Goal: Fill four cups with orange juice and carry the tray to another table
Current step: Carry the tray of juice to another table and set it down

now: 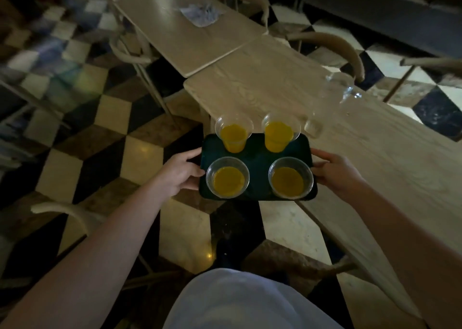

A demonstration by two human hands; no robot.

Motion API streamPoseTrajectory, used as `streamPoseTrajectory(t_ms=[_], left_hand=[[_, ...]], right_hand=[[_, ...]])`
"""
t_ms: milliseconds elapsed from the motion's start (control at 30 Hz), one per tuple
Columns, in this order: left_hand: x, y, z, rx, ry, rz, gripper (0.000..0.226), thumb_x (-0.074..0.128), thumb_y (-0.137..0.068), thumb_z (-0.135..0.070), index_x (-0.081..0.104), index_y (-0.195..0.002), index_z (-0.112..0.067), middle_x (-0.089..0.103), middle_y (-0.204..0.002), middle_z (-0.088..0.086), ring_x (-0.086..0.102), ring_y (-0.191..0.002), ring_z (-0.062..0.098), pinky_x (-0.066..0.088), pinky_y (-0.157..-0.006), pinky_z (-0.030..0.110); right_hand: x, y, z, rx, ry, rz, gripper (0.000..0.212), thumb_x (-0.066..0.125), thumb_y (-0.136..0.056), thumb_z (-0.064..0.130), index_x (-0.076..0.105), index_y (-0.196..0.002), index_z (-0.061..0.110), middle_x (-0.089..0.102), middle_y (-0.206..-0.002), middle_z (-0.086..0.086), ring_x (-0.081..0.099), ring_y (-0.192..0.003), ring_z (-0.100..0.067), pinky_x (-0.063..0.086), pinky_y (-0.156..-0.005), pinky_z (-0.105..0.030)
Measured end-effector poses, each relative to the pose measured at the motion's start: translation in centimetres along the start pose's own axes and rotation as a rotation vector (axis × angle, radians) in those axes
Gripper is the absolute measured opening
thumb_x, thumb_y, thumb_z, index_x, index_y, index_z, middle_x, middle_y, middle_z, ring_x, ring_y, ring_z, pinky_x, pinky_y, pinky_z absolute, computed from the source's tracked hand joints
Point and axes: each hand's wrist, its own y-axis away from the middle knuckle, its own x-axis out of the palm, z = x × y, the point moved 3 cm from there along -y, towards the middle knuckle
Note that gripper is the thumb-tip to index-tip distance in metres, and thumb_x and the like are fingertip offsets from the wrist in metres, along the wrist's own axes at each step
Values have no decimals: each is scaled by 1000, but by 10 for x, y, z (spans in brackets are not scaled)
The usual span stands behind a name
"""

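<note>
A dark green tray is held in the air over the checkered floor, beside the corner of a wooden table. On it stand several clear plastic cups of orange juice: two at the far edge and two at the near edge. My left hand grips the tray's left edge, thumb on top. My right hand grips the right edge the same way.
A clear empty jug stands blurred on the wooden table to the right. A second table beyond carries a crumpled blue-white cloth. Light wooden chairs stand around the tables.
</note>
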Motion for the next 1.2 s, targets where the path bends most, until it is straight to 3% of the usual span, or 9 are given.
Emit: streamPoseTrajectory(t_ms=[333, 400, 500, 667, 767, 867, 967, 1100, 1200], left_hand=[[-44, 25, -52, 6, 10, 39, 69, 55, -91, 15, 54, -144, -29, 68, -130, 12, 71, -107, 31, 63, -62, 38], [-50, 27, -62, 17, 24, 57, 67, 55, -90, 15, 58, -139, -31, 70, -127, 10, 76, -98, 30, 63, -62, 39], [-58, 30, -80, 38, 33, 82, 63, 55, -90, 16, 62, -130, -32, 71, -122, 10, 79, -84, 24, 63, -59, 37], [-68, 43, -114, 81, 36, 120, 55, 53, -93, 14, 69, -123, -30, 81, -98, 5, 79, -83, 23, 63, -59, 36], [-74, 56, -134, 99, 33, 138, 53, 50, -95, 12, 80, -108, -30, 81, -95, 6, 79, -82, 23, 63, -57, 37], [-85, 70, -156, 130, 38, 123, 53, 49, -96, 13, 75, -121, -26, 80, -106, 12, 78, -91, 27, 64, -65, 39], [-99, 85, -180, 154, 52, 99, 55, 48, -96, 12, 65, -136, -21, 75, -121, 16, 75, -104, 32, 64, -74, 43], [-118, 103, -209, 184, 61, 80, 51, 46, -96, 13, 69, -129, -19, 75, -120, 17, 77, -97, 33, 65, -72, 44], [-136, 110, -227, 196, 93, 32, 44, 48, -98, 7, 69, -130, -15, 71, -126, 20, 73, -110, 37, 59, -94, 51]], right_hand=[[17, -1, 68, -24, -15, 75, 60, 56, -89, -14, 58, -137, 22, 77, -107, -14, 74, -100, -28, 61, -79, -41], [16, 7, 83, -29, -9, 88, 59, 54, -90, -15, 58, -138, 20, 76, -110, -15, 73, -102, -30, 60, -84, -44], [16, 24, 108, -54, -9, 69, 59, 53, -89, -18, 59, -136, 16, 76, -107, -18, 74, -99, -30, 62, -76, -40], [17, 53, 152, -91, 3, 78, 59, 48, -91, -20, 56, -139, 13, 72, -116, -21, 69, -109, -33, 54, -96, -49], [16, 64, 180, -102, -16, 86, 56, 49, -92, -18, 58, -136, 14, 70, -121, -18, 69, -110, -31, 55, -94, -47], [20, 72, 207, -114, -36, 98, 51, 50, -91, -17, 62, -130, 14, 69, -123, -17, 68, -111, -29, 57, -88, -42], [28, 80, 232, -125, -24, 119, 51, 48, -92, -18, 61, -132, 11, 68, -126, -17, 65, -115, -30, 54, -95, -44], [40, 92, 267, -162, -73, 160, 54, 46, -91, -19, 61, -133, 13, 65, -128, -17, 63, -118, -32, 53, -95, -44], [49, 100, 293, -190, -29, 185, 51, 47, -90, -18, 66, -126, 14, 69, -123, -15, 65, -113, -30, 58, -79, -37]])
